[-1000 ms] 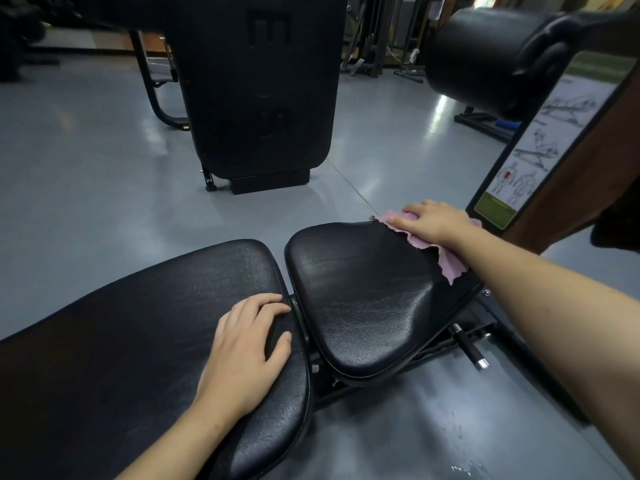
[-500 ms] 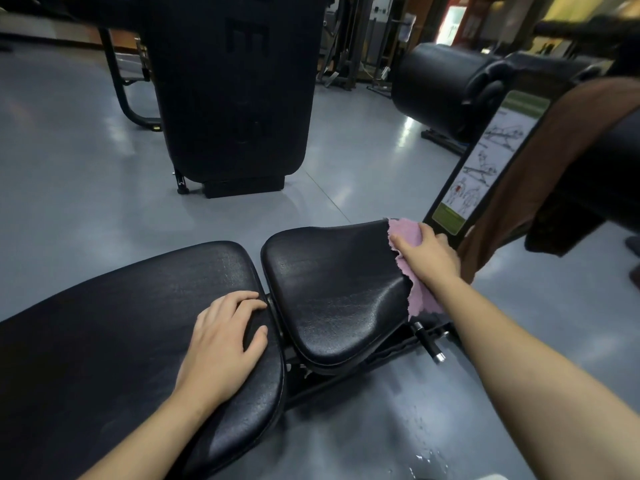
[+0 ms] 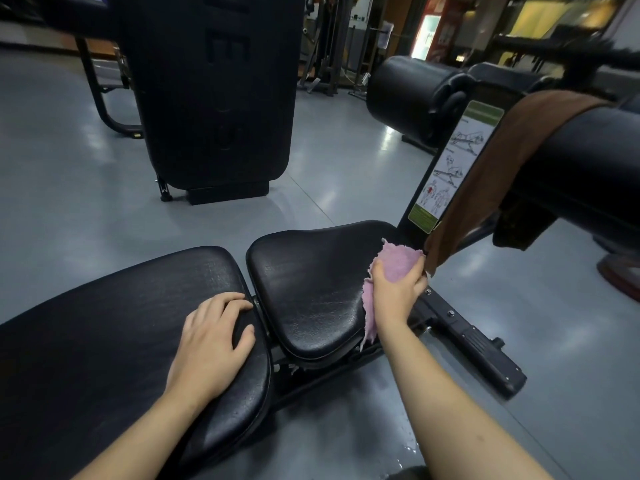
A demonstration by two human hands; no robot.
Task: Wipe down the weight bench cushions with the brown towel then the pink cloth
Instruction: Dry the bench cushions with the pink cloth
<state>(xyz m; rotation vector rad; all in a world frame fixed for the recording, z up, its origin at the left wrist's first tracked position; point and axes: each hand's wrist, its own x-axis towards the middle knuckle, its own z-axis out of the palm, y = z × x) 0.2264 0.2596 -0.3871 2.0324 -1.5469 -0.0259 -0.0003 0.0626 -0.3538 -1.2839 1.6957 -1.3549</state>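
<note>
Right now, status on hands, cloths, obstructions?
Right hand gripping pink cloth at seat cushion edge. Left hand flat on back cushion. Brown towel draped nearby; nothing blocking.

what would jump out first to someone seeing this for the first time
The pink cloth stands out most, bunched in the right hand at the right edge of the small black seat cushion. Next comes the left hand, resting flat on the end of the long back cushion. At upper right, the brown towel hangs draped over a black roller pad.
</note>
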